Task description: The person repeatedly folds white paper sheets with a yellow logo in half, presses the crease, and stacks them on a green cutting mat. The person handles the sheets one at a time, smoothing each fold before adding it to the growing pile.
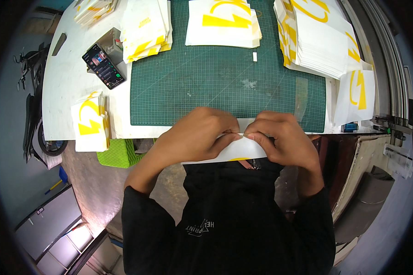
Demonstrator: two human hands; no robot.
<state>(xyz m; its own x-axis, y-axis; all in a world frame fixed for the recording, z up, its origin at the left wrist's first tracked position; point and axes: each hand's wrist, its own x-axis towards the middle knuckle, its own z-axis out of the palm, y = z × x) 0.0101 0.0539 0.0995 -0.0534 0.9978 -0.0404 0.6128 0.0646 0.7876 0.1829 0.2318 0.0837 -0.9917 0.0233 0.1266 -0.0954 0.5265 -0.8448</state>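
Observation:
A white paper sheet or bag (237, 150) with a bit of yellow print is held in front of my body, at the near edge of the table. My left hand (206, 133) pinches its upper edge between thumb and fingers. Close beside it, my right hand (277, 137) pinches the same edge, the two thumb tips almost touching. Both hands hide parts of the paper. Just beyond my hands lies a green cutting mat (220, 82) with a printed grid.
Stacks of white-and-yellow paper (222, 27) lie at the far side, with a tall stack (314, 41) at right and a small pile (91, 123) at left. A phone (103, 66) leans on a grey block (111, 43). A green textured seat (117, 153) stands below the table edge.

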